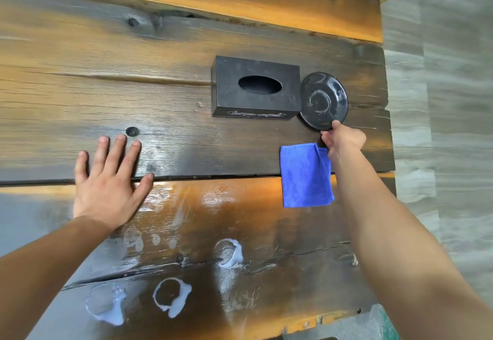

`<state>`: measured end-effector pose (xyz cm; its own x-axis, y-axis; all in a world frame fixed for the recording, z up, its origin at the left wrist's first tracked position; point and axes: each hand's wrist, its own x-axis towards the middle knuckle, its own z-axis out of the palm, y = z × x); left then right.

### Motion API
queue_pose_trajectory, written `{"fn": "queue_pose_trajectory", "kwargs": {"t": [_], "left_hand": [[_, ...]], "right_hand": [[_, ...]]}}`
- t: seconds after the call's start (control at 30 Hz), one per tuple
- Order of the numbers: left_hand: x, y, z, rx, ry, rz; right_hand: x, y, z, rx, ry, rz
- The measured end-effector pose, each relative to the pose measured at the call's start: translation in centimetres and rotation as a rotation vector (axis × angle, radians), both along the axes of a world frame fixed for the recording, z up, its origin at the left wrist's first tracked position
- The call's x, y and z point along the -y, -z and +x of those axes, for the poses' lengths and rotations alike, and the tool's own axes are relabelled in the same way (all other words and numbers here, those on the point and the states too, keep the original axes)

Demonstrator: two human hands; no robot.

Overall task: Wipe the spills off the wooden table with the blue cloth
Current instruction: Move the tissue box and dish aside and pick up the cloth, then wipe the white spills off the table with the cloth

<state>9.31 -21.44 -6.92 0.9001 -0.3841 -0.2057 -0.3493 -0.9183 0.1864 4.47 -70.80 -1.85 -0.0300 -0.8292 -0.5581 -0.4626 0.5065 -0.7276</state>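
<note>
Pinching the black saucer's (324,101) near rim with my right hand (342,141), blue cloth (305,177) dangling beneath, I pressed my left hand (108,182) flat, fingers spread, beside white spills (172,297) on the wooden table (93,73).

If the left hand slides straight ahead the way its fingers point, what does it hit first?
The left hand lies flat on the wooden table, fingers pointing away and slightly right. The dark knot is flush, so the way looks free; the black tissue box likely sits right of that line.
</note>
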Motion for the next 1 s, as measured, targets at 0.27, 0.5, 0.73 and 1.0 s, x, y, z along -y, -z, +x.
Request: {"fn": "queue_pose_trajectory", "kwargs": {"t": [0.27,0.5,0.73,1.0], "left_hand": [[0.0,-0.2,0.0,-0.018,0.001,0.002],[-0.1,-0.1,0.0,-0.03,0.007,0.003],[-0.2,0.1,0.1,-0.045,0.013,0.006],[-0.4,0.1,0.1,-0.051,0.034,0.002]], "right_hand": [[-6.9,-0.6,-7.5,-0.316,-0.643,-0.619],[-11.1,2.2,-11.6,-0.642,-1.075,-0.587],[-11.5,3.3,-12.0,-0.727,-1.046,-0.639],[-15.9,3.6,-11.9,-0.519,-0.858,-0.675]]}}
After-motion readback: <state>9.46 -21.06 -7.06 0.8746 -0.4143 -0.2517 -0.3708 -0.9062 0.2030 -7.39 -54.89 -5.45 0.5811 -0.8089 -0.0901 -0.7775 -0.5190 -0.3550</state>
